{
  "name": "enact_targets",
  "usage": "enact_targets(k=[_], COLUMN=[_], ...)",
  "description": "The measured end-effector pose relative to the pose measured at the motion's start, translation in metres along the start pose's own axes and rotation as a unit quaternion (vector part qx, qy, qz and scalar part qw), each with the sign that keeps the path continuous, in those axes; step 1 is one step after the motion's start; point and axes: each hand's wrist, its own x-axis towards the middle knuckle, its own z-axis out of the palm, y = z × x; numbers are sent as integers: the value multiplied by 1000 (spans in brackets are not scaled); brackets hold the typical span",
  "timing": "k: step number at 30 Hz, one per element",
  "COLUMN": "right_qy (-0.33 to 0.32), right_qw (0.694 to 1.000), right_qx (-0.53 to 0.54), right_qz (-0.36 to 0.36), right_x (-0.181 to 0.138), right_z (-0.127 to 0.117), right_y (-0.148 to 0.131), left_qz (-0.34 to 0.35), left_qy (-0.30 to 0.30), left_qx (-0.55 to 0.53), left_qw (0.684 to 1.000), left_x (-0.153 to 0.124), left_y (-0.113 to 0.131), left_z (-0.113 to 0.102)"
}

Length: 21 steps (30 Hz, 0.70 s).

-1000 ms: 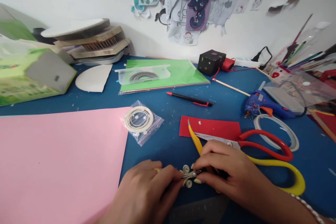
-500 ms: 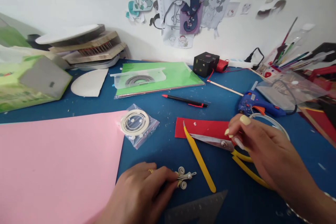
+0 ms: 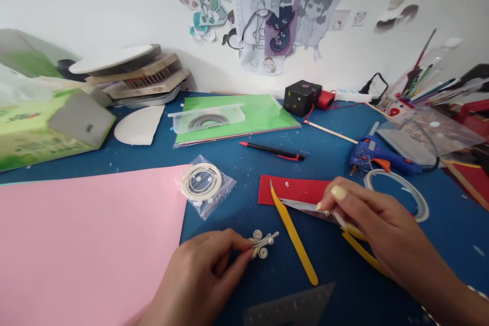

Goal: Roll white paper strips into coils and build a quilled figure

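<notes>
One scrolled ornament (image 3: 263, 244), tip rightward, long axis angled slightly away

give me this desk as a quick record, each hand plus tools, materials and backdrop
left hand: pinching a scrolled ornament with a pearly bead
right hand: raised in front of scissors, partly hiding them; grip on anything unclear
tools: yellow tweezers, black pen, blue glue gun, clear ruler
materials: pink sheet, red paper, green sheets, zip bag of ring-shaped coils
surface: blue tabletop
backdrop: white wall with drawings
</notes>
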Motion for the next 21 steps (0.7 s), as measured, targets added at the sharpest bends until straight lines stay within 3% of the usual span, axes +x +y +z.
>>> enact_targets(k=[4, 9, 21], right_qy=[-57, -103, -97], right_qw=[989, 961, 964], right_qx=[-98, -132, -91], right_qz=[-95, -221, -231], right_x=[0, -3, -6], right_z=[14, 31, 32], right_y=[-4, 2, -2], left_qz=[3, -3, 111], left_qy=[-3, -7, 70], left_qx=[-14, -36, -14], left_qw=[1000, 999, 991], left_x=[0, -2, -8], left_y=[2, 9, 11], left_z=[-1, -2, -9])
